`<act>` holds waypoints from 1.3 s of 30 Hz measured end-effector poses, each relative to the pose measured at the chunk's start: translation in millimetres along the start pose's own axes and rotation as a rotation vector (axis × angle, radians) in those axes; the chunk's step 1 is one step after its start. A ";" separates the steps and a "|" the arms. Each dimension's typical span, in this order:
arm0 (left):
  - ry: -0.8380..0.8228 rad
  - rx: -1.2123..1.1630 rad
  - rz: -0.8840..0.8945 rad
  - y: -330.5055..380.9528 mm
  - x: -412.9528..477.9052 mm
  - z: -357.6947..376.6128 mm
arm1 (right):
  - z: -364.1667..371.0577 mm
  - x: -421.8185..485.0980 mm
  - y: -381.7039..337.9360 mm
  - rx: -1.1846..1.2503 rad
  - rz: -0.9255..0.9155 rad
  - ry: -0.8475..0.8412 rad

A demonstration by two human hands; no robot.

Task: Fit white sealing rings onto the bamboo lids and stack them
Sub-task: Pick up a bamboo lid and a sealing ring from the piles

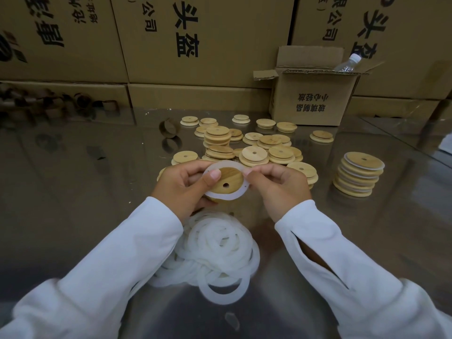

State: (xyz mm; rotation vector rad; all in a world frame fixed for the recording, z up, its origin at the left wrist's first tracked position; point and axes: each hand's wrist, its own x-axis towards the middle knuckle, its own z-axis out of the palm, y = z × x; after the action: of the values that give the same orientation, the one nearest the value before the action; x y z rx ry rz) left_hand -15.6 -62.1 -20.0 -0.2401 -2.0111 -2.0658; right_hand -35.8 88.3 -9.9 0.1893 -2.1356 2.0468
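Left hand (186, 187) grip clamped on bamboo lid (230, 181); right hand (278, 189) pinches white ring (234, 195); small carton (315, 104) reads 玻璃制品.

stacked cartons (208, 37), open box (315, 99), bottle (347, 64)

This looks like a packing workshop: printed cardboard cartons (208, 40) stand stacked as a wall along the far edge of a shiny metal surface (73, 192), which carries many loose bamboo lids (249, 156) and a heap of white sealing rings (210, 263).
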 end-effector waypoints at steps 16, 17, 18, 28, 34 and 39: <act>0.024 -0.060 0.028 1.1 1.9 -2.4 | 0.1 2.1 3.8 -0.066 -0.069 0.004; 0.027 -0.066 0.027 1.0 2.4 -2.6 | -0.2 2.6 4.3 -0.085 -0.073 0.002; 0.032 -0.074 0.026 1.1 2.8 -2.8 | -0.2 2.9 4.8 -0.105 -0.079 -0.007; 0.054 -0.104 -0.010 -1.4 3.9 -3.1 | 1.9 1.9 8.8 -0.067 -0.084 -0.029; 0.062 -0.180 -0.027 -1.0 4.7 -3.9 | 9.0 -2.8 11.4 -0.040 -0.098 0.005; -0.019 -0.070 -0.054 -3.3 4.1 -6.4 | 5.3 -1.5 10.7 -0.077 -0.116 0.051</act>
State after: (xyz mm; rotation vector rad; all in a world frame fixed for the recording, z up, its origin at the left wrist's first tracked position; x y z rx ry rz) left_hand -20.1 -68.6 -22.1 -0.2213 -1.9791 -2.1768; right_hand -36.8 83.5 -20.9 0.2419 -2.1161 1.8825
